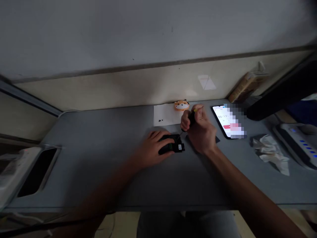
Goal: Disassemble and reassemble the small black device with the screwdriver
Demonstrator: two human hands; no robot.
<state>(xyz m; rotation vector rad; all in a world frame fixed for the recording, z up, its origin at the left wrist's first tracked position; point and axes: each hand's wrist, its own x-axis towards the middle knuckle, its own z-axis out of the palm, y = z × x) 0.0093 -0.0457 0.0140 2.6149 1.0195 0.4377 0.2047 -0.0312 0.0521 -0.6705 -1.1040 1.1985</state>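
A small black device [178, 146] with a white label lies on the grey table. My left hand [156, 148] is laid over its left part, fingers bent around it and holding it down. My right hand [200, 129] is closed round the dark handle of a screwdriver [191, 117] with a yellow mark. The thin shaft slants down to the left, its tip at the device's upper part. Behind the device, a white sheet [162, 115] bears a few tiny dark pieces [160, 120], perhaps screws, and an orange dog-faced case [181, 105]. A dark flat piece [217, 139] shows partly beside my right wrist.
On the right of the grey table [99, 148] are a lit phone [224, 120], crumpled tissue [271, 152], a device with blue lights [299, 142] and a box [247, 84] against the wall. At left lies a phone-like dark-faced object [38, 172].
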